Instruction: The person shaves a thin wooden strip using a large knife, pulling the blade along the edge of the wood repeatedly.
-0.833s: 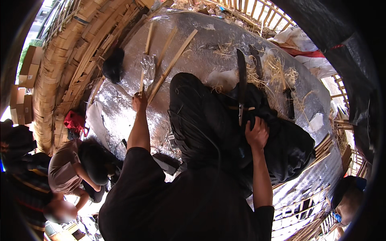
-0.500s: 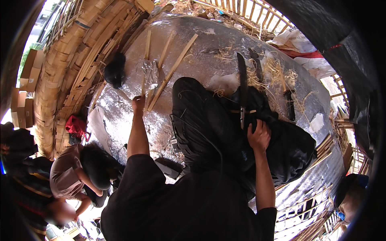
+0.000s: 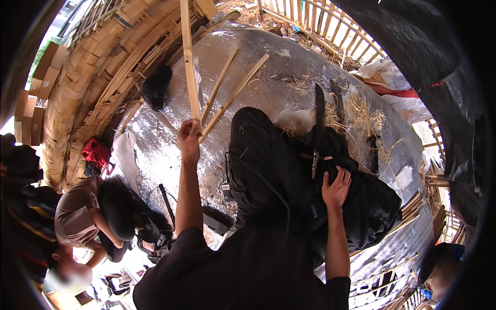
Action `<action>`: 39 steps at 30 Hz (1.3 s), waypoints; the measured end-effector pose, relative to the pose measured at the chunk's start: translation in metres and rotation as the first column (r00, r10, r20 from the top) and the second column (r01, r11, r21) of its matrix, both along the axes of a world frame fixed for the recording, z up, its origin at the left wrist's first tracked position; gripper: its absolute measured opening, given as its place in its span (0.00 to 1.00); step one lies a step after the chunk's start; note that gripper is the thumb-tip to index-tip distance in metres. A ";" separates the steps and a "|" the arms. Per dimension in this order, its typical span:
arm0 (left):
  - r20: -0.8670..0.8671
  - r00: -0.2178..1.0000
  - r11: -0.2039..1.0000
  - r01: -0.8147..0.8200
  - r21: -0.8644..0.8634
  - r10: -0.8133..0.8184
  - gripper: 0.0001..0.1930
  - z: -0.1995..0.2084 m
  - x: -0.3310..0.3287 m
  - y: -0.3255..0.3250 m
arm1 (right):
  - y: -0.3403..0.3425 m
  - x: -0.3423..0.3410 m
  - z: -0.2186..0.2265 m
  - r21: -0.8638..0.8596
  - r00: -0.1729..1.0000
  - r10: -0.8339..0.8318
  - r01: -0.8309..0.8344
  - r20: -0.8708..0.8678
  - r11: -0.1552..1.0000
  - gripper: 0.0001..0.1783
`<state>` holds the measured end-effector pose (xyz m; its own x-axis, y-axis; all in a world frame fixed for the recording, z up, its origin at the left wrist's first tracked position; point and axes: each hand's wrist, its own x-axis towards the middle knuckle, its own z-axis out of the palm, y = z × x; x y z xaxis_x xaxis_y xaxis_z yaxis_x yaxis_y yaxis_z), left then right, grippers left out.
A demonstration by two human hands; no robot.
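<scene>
My left hand (image 3: pixel 189 135) grips the lower end of a long bamboo strip (image 3: pixel 188 62), which stands raised and reaches up past the top edge of the view. Two more strips lie on the silver sheet (image 3: pixel 206 39): a shorter strip (image 3: pixel 219 82) and a longer strip (image 3: pixel 243 92) to its right. Fingers apart, my right hand (image 3: pixel 337 188) rests on the black cloth over my leg, holding nothing. Just beyond it lies a machete (image 3: pixel 319 116) with a long dark blade, across my lap. A second dark blade (image 3: pixel 338 98) lies farther off, partly hidden.
Pale shavings (image 3: pixel 361 113) are scattered at the right, near a black-handled tool (image 3: pixel 373 152). Woven bamboo (image 3: pixel 67 119) curves along the left. A person (image 3: pixel 80 212) crouches at lower left; another person (image 3: pixel 439 271) is at lower right. A bundle of strips (image 3: pixel 411 209) lies beside my leg.
My left hand has lifted one bamboo strip off the sheet, raising its far end. My right hand stays on my leg, and the whole view has shifted slightly.
</scene>
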<state>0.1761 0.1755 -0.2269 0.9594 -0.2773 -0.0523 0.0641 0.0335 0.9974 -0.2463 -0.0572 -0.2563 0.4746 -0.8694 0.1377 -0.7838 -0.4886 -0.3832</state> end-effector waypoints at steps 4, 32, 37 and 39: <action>-0.084 0.972 0.967 0.204 -0.151 -0.218 0.08 0.013 -0.039 -0.021 | 0.000 0.020 0.036 -0.095 0.994 0.011 -0.001 0.109 0.995 0.25; -0.379 0.448 0.559 0.784 -0.269 -0.810 0.11 0.064 -0.202 -0.103 | -0.037 0.114 0.123 0.607 0.496 -0.358 -0.568 0.791 0.556 0.07; -0.368 0.479 0.589 0.753 -0.294 -0.797 0.07 0.061 -0.203 -0.101 | -0.041 0.107 0.123 0.635 0.514 -0.376 -0.572 0.771 0.520 0.08; -0.365 0.495 0.599 0.751 -0.276 -0.789 0.07 0.058 -0.202 -0.097 | -0.038 0.106 0.122 0.635 0.522 -0.365 -0.579 0.771 0.512 0.08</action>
